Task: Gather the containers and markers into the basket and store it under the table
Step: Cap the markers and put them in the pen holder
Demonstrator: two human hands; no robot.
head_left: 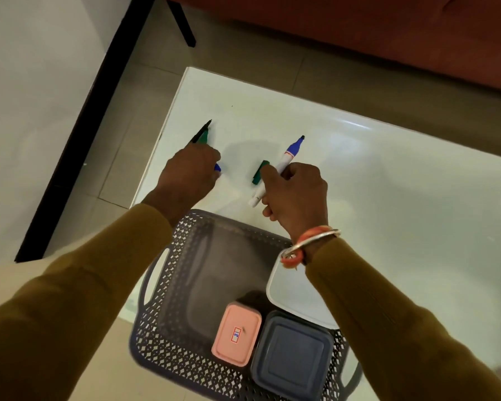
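My left hand (pixel 190 172) is closed around a green marker (pixel 201 135) whose uncapped tip points away from me; a blue cap (pixel 217 168) peeks out beside the fingers. My right hand (pixel 295 195) grips a white marker with a blue uncapped end (pixel 289 153), and a green cap (pixel 260 172) sits at its thumb. Both hands hover over the white table (pixel 388 169). The grey lattice basket (pixel 168 328) stands at the near edge with a pink container (pixel 236 334), a grey-blue container (pixel 292 354) and a white container (pixel 292 293) in it.
The table's left edge drops to a tiled floor (pixel 145 82). A black table leg (pixel 182 23) and a dark wall trim (pixel 93 111) stand at the far left. A red-brown sofa (pixel 388 33) runs along the back.
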